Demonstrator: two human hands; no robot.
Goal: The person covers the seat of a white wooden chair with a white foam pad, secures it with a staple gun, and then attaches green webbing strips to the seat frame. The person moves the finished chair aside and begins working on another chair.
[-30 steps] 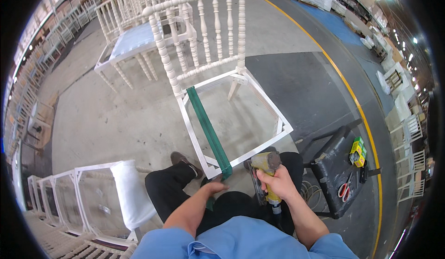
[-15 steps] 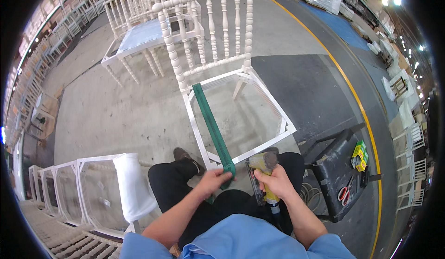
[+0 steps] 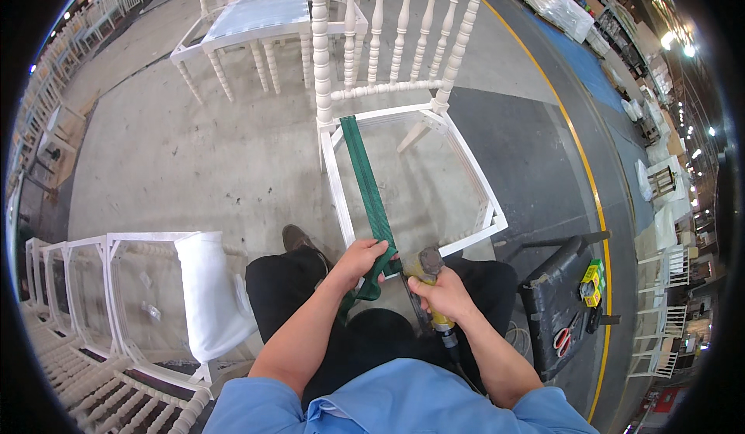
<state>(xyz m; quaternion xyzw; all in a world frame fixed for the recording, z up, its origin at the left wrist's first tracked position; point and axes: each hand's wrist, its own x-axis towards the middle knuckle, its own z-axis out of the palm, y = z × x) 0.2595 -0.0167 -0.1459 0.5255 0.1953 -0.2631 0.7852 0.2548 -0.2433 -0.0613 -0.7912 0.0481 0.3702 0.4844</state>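
In front of me stands a white chair frame with a turned-spindle back and an open seat. A green webbing strap runs from the seat's back rail to its front rail on the left side. My left hand grips the strap's near end at the front rail, and a loose tail hangs below the fingers. My right hand is wrapped round the handle of a yellow pneumatic staple gun. Its nose is at the front rail beside the strap; whether it touches is hidden.
A black padded stool at my right carries red-handled scissors and green-yellow boxes. White frames lie at my left, with a white cloth roll over one. Another white chair with a pale seat stands behind.
My left hand has drawn the strap against the front rail. The staple gun has moved left, its nose now close to the strap's end. My view has shifted a little.
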